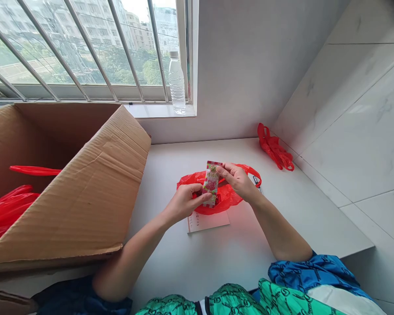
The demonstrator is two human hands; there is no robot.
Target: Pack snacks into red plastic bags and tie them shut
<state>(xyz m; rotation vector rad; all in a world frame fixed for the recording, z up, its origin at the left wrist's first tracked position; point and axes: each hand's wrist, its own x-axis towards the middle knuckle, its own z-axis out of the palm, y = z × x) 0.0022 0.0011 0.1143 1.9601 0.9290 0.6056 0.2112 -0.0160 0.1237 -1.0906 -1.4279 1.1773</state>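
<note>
A small pink-and-green printed carton (pixel 211 183) stands upright between my hands, above a crumpled red plastic bag (pixel 226 195). My left hand (pixel 185 203) grips its lower part, and the fingertips of my right hand (pixel 238 181) pinch its upper right side. Beneath the bag lies a white paper slip with printed lines (pixel 208 222), partly covered. A pen (pixel 256 182) rests just beyond the bag, to the right of my right hand.
An open cardboard box (pixel 85 183) with red plastic inside fills the left. A bunched red bag (pixel 275 148) lies against the tiled wall at the back right. A water bottle (pixel 177 83) stands on the barred window's sill.
</note>
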